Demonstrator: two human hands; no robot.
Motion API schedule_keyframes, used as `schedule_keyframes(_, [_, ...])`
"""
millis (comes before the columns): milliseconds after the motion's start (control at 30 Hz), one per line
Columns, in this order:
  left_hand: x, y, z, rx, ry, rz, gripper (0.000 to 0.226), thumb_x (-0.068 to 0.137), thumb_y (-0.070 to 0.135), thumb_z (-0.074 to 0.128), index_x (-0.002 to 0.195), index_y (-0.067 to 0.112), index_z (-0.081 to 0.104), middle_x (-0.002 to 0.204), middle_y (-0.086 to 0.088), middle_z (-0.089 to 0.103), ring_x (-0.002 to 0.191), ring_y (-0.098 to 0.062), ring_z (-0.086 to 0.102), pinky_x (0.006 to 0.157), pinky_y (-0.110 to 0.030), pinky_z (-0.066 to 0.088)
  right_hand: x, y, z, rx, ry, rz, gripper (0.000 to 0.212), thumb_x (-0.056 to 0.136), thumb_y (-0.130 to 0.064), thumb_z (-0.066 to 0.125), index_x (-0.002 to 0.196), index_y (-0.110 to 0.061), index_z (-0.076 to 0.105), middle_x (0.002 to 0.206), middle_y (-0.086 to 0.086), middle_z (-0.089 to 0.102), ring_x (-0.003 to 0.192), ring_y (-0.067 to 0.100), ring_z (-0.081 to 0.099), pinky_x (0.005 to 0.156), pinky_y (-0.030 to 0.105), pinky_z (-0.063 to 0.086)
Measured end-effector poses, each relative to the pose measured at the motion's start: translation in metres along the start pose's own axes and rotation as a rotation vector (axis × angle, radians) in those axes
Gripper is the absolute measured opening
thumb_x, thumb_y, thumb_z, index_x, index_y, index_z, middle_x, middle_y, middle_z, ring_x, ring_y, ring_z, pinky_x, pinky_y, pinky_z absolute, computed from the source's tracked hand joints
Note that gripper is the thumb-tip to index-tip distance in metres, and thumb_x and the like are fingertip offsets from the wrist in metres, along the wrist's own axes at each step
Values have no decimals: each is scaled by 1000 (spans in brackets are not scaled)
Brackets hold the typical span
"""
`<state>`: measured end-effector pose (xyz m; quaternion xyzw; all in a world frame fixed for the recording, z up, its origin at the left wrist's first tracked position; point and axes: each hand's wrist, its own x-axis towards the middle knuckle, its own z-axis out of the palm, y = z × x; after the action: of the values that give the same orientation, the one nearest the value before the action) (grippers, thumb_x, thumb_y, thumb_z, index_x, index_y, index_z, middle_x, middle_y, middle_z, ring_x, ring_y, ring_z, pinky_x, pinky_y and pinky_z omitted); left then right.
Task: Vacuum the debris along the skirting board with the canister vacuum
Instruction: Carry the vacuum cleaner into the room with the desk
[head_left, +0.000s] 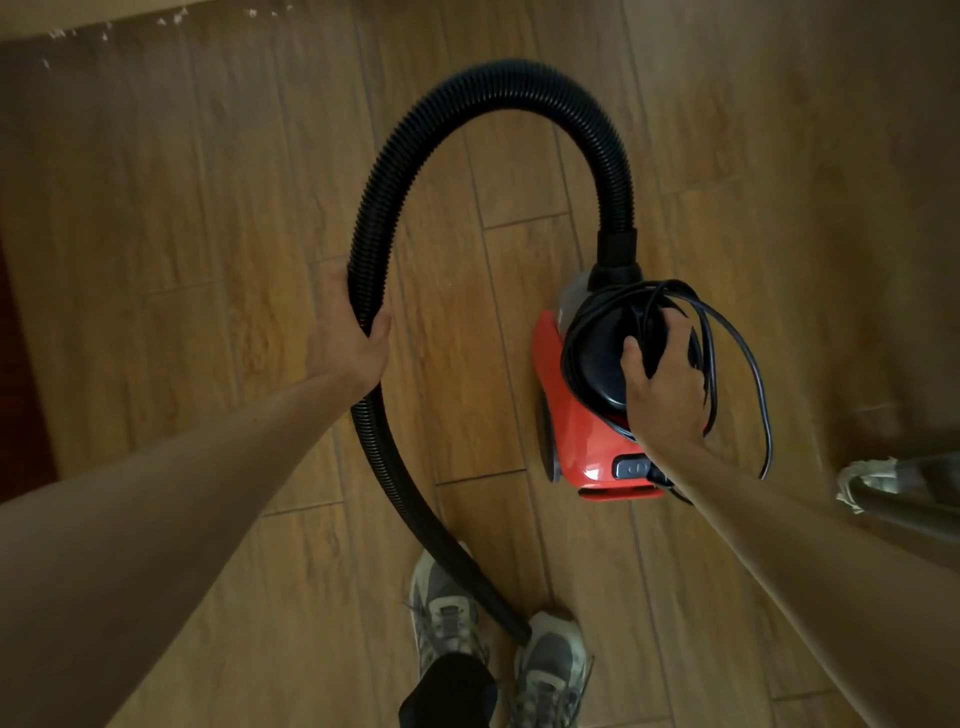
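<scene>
The red canister vacuum (582, 436) with its black domed top is right of centre over the wood-plank floor (208, 208). Your right grip (665, 384) curls around that top, among the looped black power cord (740, 358). Your left grip (348, 338) wraps the ribbed black hose (498, 83) arching ahead. White debris specks (176, 18) lie well apart along the pale skirting board (78, 23).

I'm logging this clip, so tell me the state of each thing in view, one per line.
Hose: arched, joined to the vacuum.
Vacuum: held by its top.
Cord: coiled loosely on the vacuum.
Left hand: grips the hose.
Right hand: grips the vacuum's top and cord.
Debris: lying by the skirting board.
</scene>
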<state>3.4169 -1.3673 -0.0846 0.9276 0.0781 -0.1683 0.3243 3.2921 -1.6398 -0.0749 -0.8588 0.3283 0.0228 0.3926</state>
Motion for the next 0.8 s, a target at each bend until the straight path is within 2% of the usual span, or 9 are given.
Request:
schedule_keyframes(100, [-1, 9, -10, 24, -29, -41, 55, 102, 23, 53, 149, 29, 25, 115, 5, 52, 94, -18, 57, 79, -36, 49, 2, 2, -1, -81, -41, -6, 51, 102, -28, 46, 149, -13, 30, 106, 22, 66, 90, 40, 65, 75, 43, 52])
schedule_keyframes(167, [-3, 17, -14, 45, -49, -77, 58, 100, 19, 55, 149, 24, 24, 115, 0, 51, 94, -21, 57, 76, -35, 48, 4, 2, -3, -158, -92, -7, 58, 100, -30, 48, 149, -12, 23, 118, 21, 62, 99, 39, 64, 82, 49, 54])
schedule_keyframes(233, [-7, 30, -20, 87, -66, -117, 61, 99, 21, 56, 150, 16, 22, 119, -7, 51, 96, -24, 55, 76, -34, 46, 6, -5, -8, -270, -160, 11, 62, 98, -34, 50, 148, -11, 21, 130, 21, 54, 105, 41, 62, 82, 50, 53])
schedule_keyframes(333, [-11, 57, -33, 170, -93, -159, 74, 98, 31, 58, 153, 7, 15, 138, -18, 43, 110, -31, 52, 83, -37, 45, 13, -23, -27, -499, -257, 16, 57, 97, -40, 51, 138, -4, 35, 135, 18, 46, 106, 37, 59, 73, 38, 45])
schedule_keyframes(400, [-13, 80, -45, 211, -106, -146, 76, 97, 38, 57, 152, 5, 17, 142, -20, 39, 119, -35, 50, 87, -40, 44, 17, -39, -45, -592, -282, -50, 49, 94, -40, 55, 125, -4, 44, 130, 18, 48, 105, 34, 58, 75, 39, 46])
schedule_keyframes(500, [-17, 117, -71, 271, -127, -63, 80, 95, 44, 58, 153, 7, 17, 143, -23, 40, 125, -38, 48, 99, -46, 46, 20, -71, -75, -635, -263, -118, 46, 91, -42, 60, 118, -7, 47, 123, 17, 51, 101, 35, 59, 76, 40, 49])
schedule_keyframes(600, [-23, 154, -103, 323, -181, 36, 91, 94, 48, 59, 157, 9, 7, 146, -25, 39, 131, -41, 44, 106, -53, 43, 19, -116, -112, -664, -258, -183, 50, 92, -47, 58, 123, -11, 44, 120, 14, 52, 99, 33, 60, 77, 41, 52])
schedule_keyframes(733, [-38, 211, -157, 360, -211, 108, 97, 92, 52, 61, 158, 11, 3, 151, -26, 34, 138, -41, 37, 111, -51, 38, 19, -184, -174, -718, -238, -311, 65, 93, -56, 53, 139, -14, 36, 132, 12, 49, 105, 30, 59, 74, 38, 53])
schedule_keyframes(800, [-47, 244, -192, 390, -203, 146, 99, 91, 53, 62, 157, 11, 3, 152, -26, 33, 138, -42, 37, 112, -51, 39, 18, -227, -210, -725, -208, -350, 72, 92, -59, 52, 146, -17, 30, 135, 11, 48, 111, 28, 58, 79, 39, 54])
